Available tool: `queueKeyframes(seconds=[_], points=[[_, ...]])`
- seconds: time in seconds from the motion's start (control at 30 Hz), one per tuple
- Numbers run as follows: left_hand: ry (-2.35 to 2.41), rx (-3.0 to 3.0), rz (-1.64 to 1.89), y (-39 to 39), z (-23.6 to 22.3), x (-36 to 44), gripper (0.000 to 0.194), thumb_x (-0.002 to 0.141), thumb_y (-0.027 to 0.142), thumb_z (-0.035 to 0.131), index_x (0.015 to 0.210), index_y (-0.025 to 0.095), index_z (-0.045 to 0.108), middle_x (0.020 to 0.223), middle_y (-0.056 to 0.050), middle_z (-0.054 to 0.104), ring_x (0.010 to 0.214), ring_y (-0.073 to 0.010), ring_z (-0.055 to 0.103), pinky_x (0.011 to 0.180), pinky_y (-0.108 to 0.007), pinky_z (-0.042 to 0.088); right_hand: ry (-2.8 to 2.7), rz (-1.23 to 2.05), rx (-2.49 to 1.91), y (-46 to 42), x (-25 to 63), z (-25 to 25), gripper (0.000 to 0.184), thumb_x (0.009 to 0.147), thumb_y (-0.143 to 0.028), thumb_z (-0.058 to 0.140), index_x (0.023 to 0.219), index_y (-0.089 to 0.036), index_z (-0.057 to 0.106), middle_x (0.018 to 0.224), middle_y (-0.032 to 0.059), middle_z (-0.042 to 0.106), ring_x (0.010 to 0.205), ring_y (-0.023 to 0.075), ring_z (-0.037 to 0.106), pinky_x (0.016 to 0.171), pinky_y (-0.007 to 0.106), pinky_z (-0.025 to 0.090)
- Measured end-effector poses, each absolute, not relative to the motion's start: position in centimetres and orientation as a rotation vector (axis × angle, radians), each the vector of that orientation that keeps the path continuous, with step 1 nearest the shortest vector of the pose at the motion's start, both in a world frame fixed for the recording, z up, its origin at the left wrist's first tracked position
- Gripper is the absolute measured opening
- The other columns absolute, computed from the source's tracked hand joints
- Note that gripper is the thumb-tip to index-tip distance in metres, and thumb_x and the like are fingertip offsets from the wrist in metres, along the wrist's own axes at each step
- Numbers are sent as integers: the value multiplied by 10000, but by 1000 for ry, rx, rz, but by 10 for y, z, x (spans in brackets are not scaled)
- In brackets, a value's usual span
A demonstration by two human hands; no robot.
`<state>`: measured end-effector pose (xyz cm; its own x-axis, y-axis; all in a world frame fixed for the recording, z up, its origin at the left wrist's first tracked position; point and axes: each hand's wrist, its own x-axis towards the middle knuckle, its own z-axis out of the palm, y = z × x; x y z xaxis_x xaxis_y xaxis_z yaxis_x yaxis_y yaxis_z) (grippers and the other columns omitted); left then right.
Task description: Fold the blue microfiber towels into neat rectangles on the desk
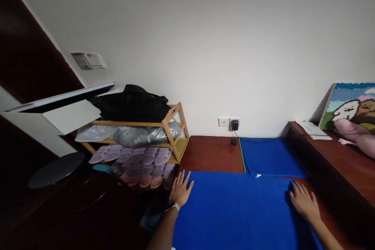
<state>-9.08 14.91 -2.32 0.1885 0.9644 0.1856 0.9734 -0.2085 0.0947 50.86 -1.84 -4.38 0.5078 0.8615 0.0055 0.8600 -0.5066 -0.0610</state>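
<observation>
A blue cloth [234, 207] lies spread over the reddish-brown wooden surface in front of me. My left hand [180, 189], with a pale band on the wrist, rests at its far left corner with fingers spread. At the far right corner my right hand [304, 201] lies flat, fingers stretched out, on or just above the edge. A small white tag [258, 175] shows at the cloth's far edge. Behind it is a second blue cloth [269, 156] with a green-edged left side. Neither hand grips anything that I can see.
At left stands a wooden rack [175, 144] with purple and pink slippers [149, 156], plastic-wrapped bundles and a black bag [134, 103]. A round dark stool [57, 170] is beside it. A black adapter [235, 125] sits in the wall socket. A pink plush toy [359, 136] lies on the right ledge.
</observation>
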Motion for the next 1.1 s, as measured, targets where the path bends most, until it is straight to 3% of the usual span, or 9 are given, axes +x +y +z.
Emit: queueKeyframes(seconds=[0.1, 0.33, 0.47, 0.63, 0.73, 0.93, 1.1], points=[[-1944, -2391, -334, 149, -25, -91, 617, 1029, 555, 373, 1580, 278, 387, 1675, -100, 334, 1543, -260, 298, 1240, -465, 263, -1689, -103, -2441, 2, 449, -28, 680, 969, -402, 189, 1504, -100, 481, 1586, 148, 465, 1506, 292, 357, 1260, 528, 186], [-1934, -2387, -357, 150, -28, -92, 609, 1030, 568, 351, 1572, 295, 400, 1673, -76, 344, 1539, -260, 307, 1237, -472, 264, -2091, 268, -1911, 42, 317, -16, 655, 1037, -543, 245, 1589, -210, 359, 1648, 41, 362, 1546, 233, 272, 1273, 477, 222], [-1950, -2385, -327, 149, -25, -91, 611, 1030, 552, 370, 1580, 286, 385, 1682, -81, 324, 1546, -262, 290, 1246, -468, 245, -2028, 269, -1996, 28, 363, -33, 656, 1027, -558, 238, 1583, -237, 371, 1646, 36, 366, 1546, 234, 273, 1271, 500, 219], [-1967, -2387, -299, 148, -19, -89, 613, 1031, 535, 384, 1584, 270, 379, 1686, -91, 309, 1549, -268, 281, 1250, -463, 240, -1784, 165, -2297, -9, 492, -58, 781, 980, -543, 135, 1534, -92, 450, 1617, 112, 415, 1531, 267, 306, 1271, 472, 222], [-1957, -2387, -296, 148, -19, -89, 613, 1030, 539, 386, 1583, 274, 380, 1682, -90, 316, 1546, -265, 290, 1247, -463, 247, -1669, 133, -2438, -23, 544, -71, 810, 944, -538, 121, 1552, -93, 418, 1631, 97, 393, 1535, 267, 294, 1253, 477, 269], [-1939, -2388, -333, 149, -24, -91, 611, 1034, 541, 371, 1582, 272, 383, 1680, -91, 323, 1544, -267, 293, 1247, -466, 242, -1660, 104, -2526, -29, 557, -77, 799, 931, -539, 103, 1596, -168, 345, 1659, 42, 349, 1537, 250, 294, 1248, 487, 259], [-1934, -2400, -352, 149, -26, -92, 613, 1036, 558, 352, 1586, 289, 371, 1684, -83, 318, 1546, -262, 290, 1245, -466, 244, -1669, -103, -2517, -19, 531, -52, 690, 938, -396, 203, 1484, -113, 516, 1534, 142, 531, 1453, 301, 444, 1222, 552, 283]])
